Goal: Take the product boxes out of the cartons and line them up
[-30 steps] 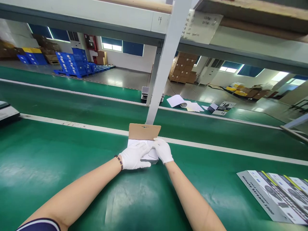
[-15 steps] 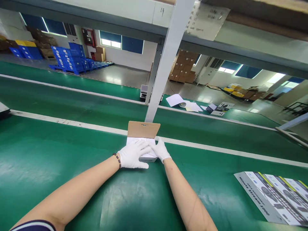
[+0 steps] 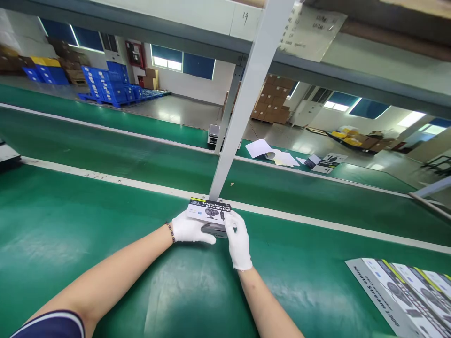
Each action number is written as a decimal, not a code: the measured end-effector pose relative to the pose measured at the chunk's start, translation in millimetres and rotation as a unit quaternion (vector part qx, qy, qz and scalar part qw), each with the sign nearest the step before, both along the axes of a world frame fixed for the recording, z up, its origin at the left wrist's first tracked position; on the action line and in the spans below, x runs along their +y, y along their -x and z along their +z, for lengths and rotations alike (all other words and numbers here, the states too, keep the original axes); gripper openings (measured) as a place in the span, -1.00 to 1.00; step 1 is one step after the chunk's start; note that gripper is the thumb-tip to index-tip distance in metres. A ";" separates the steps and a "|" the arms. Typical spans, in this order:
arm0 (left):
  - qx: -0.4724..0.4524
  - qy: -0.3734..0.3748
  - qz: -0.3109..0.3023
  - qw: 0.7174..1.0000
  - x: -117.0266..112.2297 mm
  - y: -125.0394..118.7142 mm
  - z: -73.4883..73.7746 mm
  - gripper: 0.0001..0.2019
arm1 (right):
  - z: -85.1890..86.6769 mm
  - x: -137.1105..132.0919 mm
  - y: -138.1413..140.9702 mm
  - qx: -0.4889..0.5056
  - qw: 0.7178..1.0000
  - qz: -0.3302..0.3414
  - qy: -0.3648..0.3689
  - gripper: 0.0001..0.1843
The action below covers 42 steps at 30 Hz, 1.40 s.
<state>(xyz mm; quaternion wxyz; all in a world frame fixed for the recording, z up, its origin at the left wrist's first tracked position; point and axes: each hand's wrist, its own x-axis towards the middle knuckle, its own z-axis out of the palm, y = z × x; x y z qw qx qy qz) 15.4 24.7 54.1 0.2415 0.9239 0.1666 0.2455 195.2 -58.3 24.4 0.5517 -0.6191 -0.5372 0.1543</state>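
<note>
A small carton box (image 3: 210,213) sits on the green bench in front of me, its printed lid swung partly down and reading "Minute Stream 1000". My left hand (image 3: 188,228), in a white glove, grips the box's left side; its thumb lies along the front, and its fingertips are hidden beneath the lid. At the right edge of that lid, my right hand (image 3: 238,240), also gloved, holds the flap with bent fingers. The grey front wall of the box shows between the two hands.
Several printed boxes (image 3: 398,295) stand in a row at the right. A metal post (image 3: 243,103) rises just behind my box to a shelf overhead. Loose papers (image 3: 271,154) and a small scale (image 3: 213,134) rest on the far bench.
The lid stood upright with its brown inside showing; now it is folded forward, print side up. My right hand has moved from the box's right side onto the lid's edge.
</note>
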 end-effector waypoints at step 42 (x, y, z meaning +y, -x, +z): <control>-0.192 0.286 0.313 0.885 -2.4 -4.6 -53.8 -0.39 | -35.0 11.9 -4.2 -0.453 0.879 0.085 -0.124 -0.58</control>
